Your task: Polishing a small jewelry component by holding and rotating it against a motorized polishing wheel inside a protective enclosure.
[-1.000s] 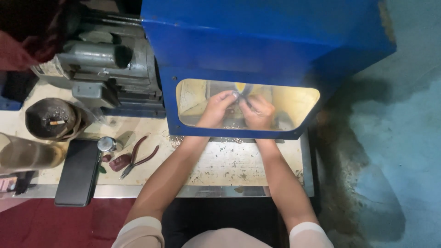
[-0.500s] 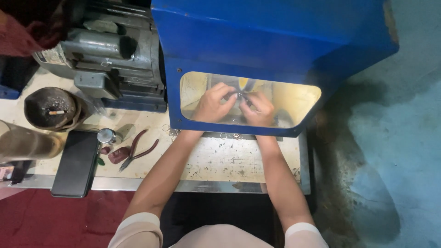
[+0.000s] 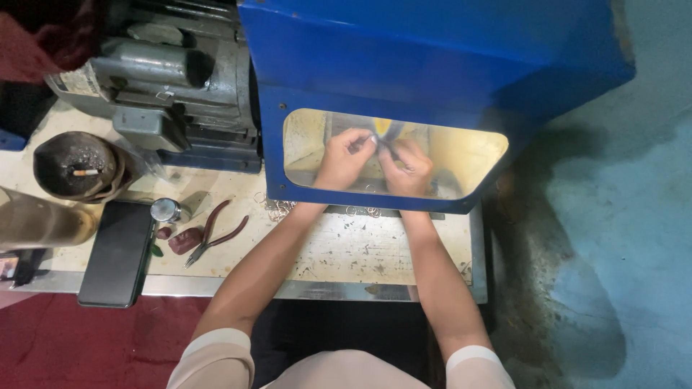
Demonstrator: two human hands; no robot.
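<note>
Both my hands are inside a blue metal hood, seen through its clear window. My left hand and my right hand are pinched together on a small thin metal piece, held up against a yellowish wheel at the back of the hood. The piece is too small to make out further. My forearms rest over the worn white bench top.
A grey electric motor stands left of the hood. On the bench lie red-handled pliers, a black phone, a small round metal tin and a dark bowl holding a cigarette. Small metal rings are scattered by the hood's base.
My hands stay pinched on the small piece at the wheel, with only slight shifts of the fingers. The view has drifted a little.
</note>
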